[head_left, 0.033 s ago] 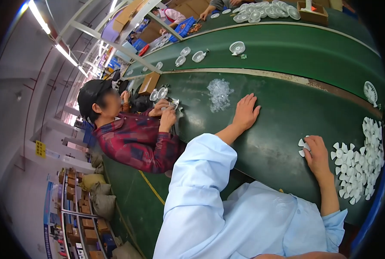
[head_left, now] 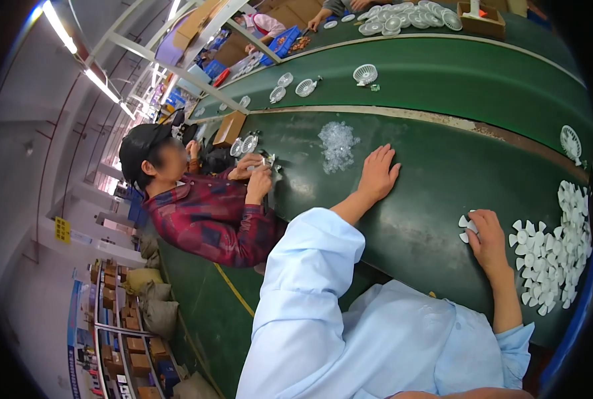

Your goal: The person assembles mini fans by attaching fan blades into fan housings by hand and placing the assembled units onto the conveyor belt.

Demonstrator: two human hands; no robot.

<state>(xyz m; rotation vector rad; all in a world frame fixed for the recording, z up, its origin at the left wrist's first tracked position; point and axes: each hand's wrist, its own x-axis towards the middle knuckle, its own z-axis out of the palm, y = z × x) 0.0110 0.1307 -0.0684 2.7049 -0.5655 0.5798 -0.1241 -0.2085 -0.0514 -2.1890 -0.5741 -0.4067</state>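
Fan blades (head_left: 552,256), white and many, lie heaped at the right end of the long green surface (head_left: 416,226), spilling toward its near right corner. They are probably kept there so your right hand can reach them without leaning, leaving the stretch between your arms free.

Beyond the surface's far edge runs a green belt (head_left: 443,86) with a few round fan covers (head_left: 365,74) spaced along it, likely apart so that each can be picked singly. At the surface's left part a co-worker (head_left: 203,219) in a checked shirt bends over small parts, beside a cardboard box (head_left: 230,128).

Your left hand (head_left: 378,173) is spread palm down near the middle of the far edge, fingers extended, holding nothing; it seems to steady you. Just left of it sits a loose pile of clear pieces (head_left: 337,146), perhaps gathered so they don't scatter.

Your right hand (head_left: 488,239), nearer the surface's near edge, is curled with fingers and thumb closed around one blade (head_left: 464,221), just left of the heap. Two lobes stick out past your fingertips, so you appear to grip it by one side. Whether it is lifted or rests on the surface, you can't tell from here.

Against the earlier frame, your hands, the blade and the heap match; only the co-worker seems to have shifted very slightly.
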